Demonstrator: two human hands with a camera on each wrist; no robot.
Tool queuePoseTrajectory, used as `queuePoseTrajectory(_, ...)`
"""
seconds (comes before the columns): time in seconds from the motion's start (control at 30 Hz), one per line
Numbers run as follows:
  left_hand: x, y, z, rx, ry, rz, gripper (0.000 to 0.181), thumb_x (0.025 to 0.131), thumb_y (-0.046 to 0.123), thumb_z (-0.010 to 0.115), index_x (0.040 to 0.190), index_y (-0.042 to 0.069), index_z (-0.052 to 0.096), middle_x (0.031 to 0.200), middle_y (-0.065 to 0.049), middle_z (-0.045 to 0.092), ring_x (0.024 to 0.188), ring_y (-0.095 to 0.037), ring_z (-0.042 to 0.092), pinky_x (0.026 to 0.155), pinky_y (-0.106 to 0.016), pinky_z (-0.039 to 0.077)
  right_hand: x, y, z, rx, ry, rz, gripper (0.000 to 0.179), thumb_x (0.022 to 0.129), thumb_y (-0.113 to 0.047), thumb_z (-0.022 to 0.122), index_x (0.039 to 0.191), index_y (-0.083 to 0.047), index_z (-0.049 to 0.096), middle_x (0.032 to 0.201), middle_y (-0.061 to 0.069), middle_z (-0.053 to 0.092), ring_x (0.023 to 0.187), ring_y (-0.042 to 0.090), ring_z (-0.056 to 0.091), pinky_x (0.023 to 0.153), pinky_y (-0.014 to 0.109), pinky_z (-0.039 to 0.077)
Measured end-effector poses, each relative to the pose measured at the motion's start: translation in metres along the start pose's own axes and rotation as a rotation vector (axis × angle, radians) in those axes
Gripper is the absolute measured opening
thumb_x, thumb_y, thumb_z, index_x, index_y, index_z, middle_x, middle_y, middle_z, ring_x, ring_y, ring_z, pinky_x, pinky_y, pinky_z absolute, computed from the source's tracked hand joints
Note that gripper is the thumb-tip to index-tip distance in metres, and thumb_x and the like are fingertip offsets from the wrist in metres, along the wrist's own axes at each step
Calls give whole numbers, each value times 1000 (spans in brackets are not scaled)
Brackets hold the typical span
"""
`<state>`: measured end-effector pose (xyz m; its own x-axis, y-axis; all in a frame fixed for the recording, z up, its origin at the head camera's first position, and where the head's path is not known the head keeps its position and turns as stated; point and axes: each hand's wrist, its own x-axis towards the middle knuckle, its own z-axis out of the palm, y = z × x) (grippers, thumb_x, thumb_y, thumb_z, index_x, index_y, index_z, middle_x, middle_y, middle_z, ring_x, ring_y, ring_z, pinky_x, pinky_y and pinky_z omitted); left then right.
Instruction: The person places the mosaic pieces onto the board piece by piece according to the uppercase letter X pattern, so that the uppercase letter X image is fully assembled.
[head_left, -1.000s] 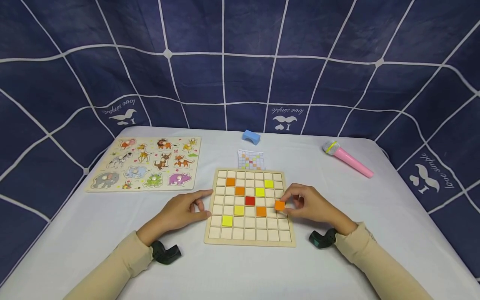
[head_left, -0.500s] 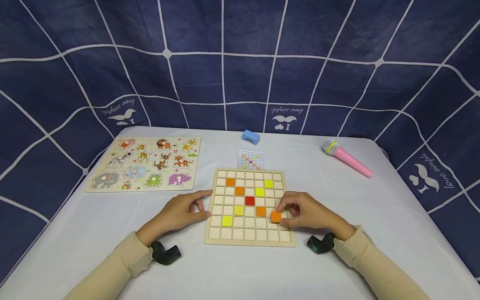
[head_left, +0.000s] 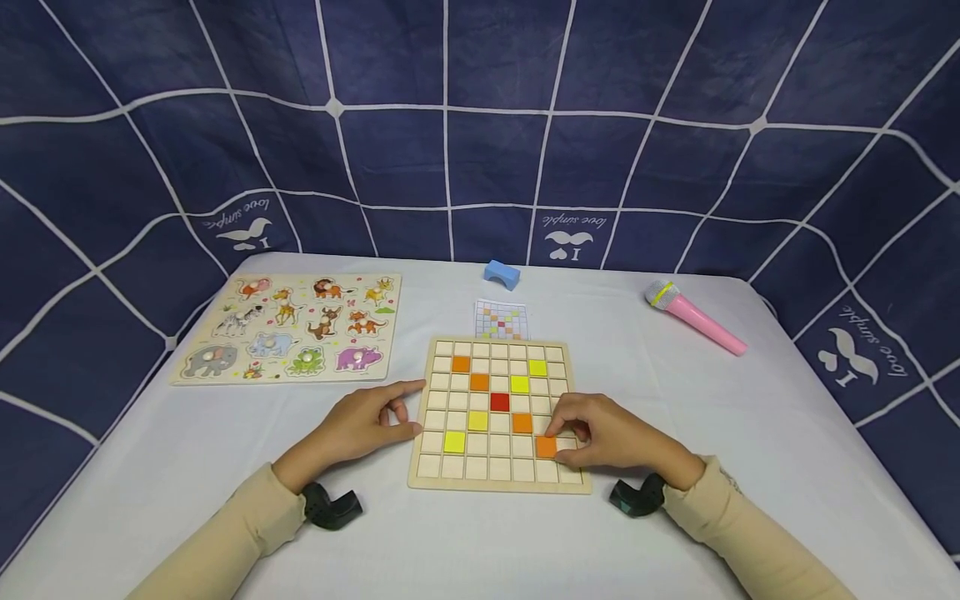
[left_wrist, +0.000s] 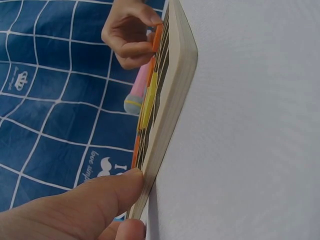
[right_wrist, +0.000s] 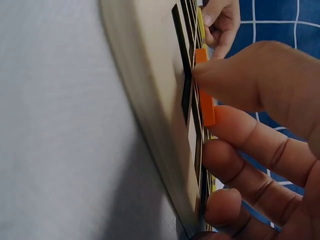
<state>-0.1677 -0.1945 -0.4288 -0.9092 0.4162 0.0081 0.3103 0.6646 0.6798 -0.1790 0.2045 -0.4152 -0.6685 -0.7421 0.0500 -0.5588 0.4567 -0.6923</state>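
Observation:
A square wooden grid board [head_left: 499, 484] lies on the white table. Between thumb and index finger, my right hand [head_left: 611, 433] pinches an orange square tile [head_left: 546, 447] at a cell near the board's lower right. In the right wrist view the orange tile [right_wrist: 206, 102] stands slightly proud of the grid, fingertips at its edges. My left hand [head_left: 367, 423] touches the board's left edge with its outstretched index finger and thumb. Set in the grid are a red tile [head_left: 500, 402], several yellow tiles such as one near the corner [head_left: 454, 442], and further orange tiles [head_left: 522, 423].
Beyond the board lies a printed pattern card [head_left: 502, 320], partly covered by it. A blue arch block [head_left: 502, 274] sits farther back. An animal peg puzzle [head_left: 300, 329] is at left, a pink toy microphone [head_left: 697, 318] at right. Dark gridded cloth [head_left: 495, 150] hangs behind.
My right hand has brought the orange tile toward me and slightly left, from over the board's right side down to a lower cell. The left hand stays at the edge.

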Motion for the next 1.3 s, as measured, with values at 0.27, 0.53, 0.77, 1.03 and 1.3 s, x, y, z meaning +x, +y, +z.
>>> queuePoseTrajectory(0.27, 0, 0, 0, 1, -1, -9, 63, 95, 29, 85, 150, 6, 64, 88, 11, 62, 68, -8, 51, 62, -27, 40, 0, -1, 0, -32, 7, 20, 21, 85, -5, 88, 101, -15, 79, 95, -7, 63, 73, 4, 51, 67, 23, 45)
queuePoseTrajectory(0.53, -1, -1, 0, 2, 7, -11, 63, 95, 29, 85, 149, 6, 64, 88, 11, 61, 68, -8, 50, 61, -27, 40, 1, -1, -1, -29, -5, 28, 24, 86, -9, 89, 107, -14, 79, 96, -7, 63, 71, 3, 50, 65, 22, 44)
queuePoseTrajectory(0.77, 1, -1, 2, 7, 5, -11, 63, 95, 30, 85, 150, 6, 64, 88, 11, 62, 67, -8, 50, 60, -27, 40, 1, 1, -2, -12, 16, 26, 19, 90, -11, 86, 108, -13, 79, 91, -6, 61, 71, 4, 51, 64, 23, 44)
queuePoseTrajectory(1.03, 2, -3, 4, 5, 4, -5, 63, 95, 29, 85, 149, 6, 64, 88, 11, 62, 67, -7, 51, 61, -27, 40, -1, 6, -2, -12, 271, -18, 17, 93, 5, 79, 101, -10, 80, 90, -8, 66, 70, 5, 51, 61, 23, 44)
queuePoseTrajectory(1.3, -4, -2, 3, -42, 16, -13, 58, 96, 26, 84, 147, 3, 66, 91, 9, 64, 70, -7, 52, 64, -26, 43, -5, 13, -5, -179, 518, 28, 21, 88, 11, 79, 97, -7, 81, 84, -8, 63, 69, 6, 50, 60, 25, 44)
